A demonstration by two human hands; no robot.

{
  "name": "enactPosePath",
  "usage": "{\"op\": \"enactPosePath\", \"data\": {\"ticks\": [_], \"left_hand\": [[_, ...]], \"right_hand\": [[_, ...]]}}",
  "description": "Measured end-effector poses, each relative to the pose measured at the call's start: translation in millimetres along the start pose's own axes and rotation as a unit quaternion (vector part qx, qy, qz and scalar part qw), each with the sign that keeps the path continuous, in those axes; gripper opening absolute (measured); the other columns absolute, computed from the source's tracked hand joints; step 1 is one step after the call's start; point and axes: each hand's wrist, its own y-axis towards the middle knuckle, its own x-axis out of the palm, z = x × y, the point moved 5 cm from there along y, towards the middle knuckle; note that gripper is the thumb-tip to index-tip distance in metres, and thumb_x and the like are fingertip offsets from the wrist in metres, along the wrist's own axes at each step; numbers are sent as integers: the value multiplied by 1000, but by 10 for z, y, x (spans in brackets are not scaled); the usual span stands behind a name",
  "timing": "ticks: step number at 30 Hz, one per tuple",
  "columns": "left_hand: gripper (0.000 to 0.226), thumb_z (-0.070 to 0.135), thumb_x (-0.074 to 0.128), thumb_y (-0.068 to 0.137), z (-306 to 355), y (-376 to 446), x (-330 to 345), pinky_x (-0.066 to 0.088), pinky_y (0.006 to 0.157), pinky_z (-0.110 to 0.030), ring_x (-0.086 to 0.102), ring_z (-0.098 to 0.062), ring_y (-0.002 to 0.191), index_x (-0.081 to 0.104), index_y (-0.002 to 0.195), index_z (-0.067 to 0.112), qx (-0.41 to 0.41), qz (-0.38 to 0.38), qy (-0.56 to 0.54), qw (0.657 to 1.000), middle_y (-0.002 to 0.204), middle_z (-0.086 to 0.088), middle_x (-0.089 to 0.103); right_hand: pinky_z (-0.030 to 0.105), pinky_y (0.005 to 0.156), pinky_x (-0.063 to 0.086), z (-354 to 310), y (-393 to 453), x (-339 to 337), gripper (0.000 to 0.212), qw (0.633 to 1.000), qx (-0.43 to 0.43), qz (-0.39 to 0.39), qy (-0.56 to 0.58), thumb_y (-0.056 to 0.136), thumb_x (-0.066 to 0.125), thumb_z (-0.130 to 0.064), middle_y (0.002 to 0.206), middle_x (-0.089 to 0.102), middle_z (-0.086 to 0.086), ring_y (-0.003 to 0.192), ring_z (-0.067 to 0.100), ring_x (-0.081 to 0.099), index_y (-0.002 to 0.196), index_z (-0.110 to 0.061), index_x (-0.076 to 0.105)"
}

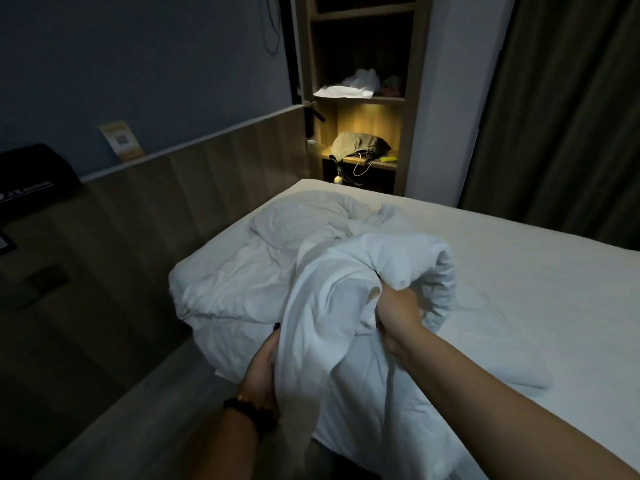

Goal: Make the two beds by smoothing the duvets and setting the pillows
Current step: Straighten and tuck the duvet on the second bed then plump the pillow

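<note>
A crumpled white fabric duvet [332, 289] lies bunched on the near left part of a bed with a smooth white fitted sheet [540, 271], one loose fold hanging over the bed's near edge. The right hand [394, 313] reaches forward and its fingers are curled tight around a thick gathered roll of the duvet, lifting that roll above the sheet. The left hand [261, 372], with dark nail polish and a dark beaded bracelet [252, 410] at the wrist, grips the hanging edge of the same duvet lower down, thumb on the near side and fingers hidden behind the cloth. Beyond the bunched duvet, towards the head of the bed, a rumpled white pillow [294, 216] rests against more folds. A wood-panelled headboard wall [207, 174] runs along the left side, with a small yellow card [121, 142] leaning on its ledge. Past the head of the bed stands a tall wooden shelf unit [363, 98]; its lit lower compartment holds a grey bag [356, 145], and the shelf above holds white crumpled cloth [349, 86]. A dark curtain [561, 98] hangs at the right.
</note>
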Motion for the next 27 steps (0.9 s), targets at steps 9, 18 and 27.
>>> {"op": "enactPosePath", "data": {"ticks": [9,18,27], "left_hand": [[41,24,83,59,189,-537,-265,53,84,-38,69,-32,79,75,90,-2,97,35,106,989,84,-15,74],[46,11,77,51,-276,-911,559,55,74,-29,69,-20,93,71,97,13,254,-22,340,905,95,0,74],[7,13,46,61,-1941,-1184,1838,38,59,-23,52,-5,67,51,67,13,280,-87,600,744,62,10,52]], "right_hand": [[39,67,52,411,-647,-303,19,990,98,-77,-67,90,52,-4,81,69,17,75,33,64,102,3,65],[41,56,37,381,-703,-1328,16,977,92,24,-190,84,49,-5,87,57,17,71,29,51,98,-10,54],[32,72,44,81,-1163,-2627,21,977,117,-102,-146,84,63,-32,86,73,3,79,23,63,93,-14,72]]}}
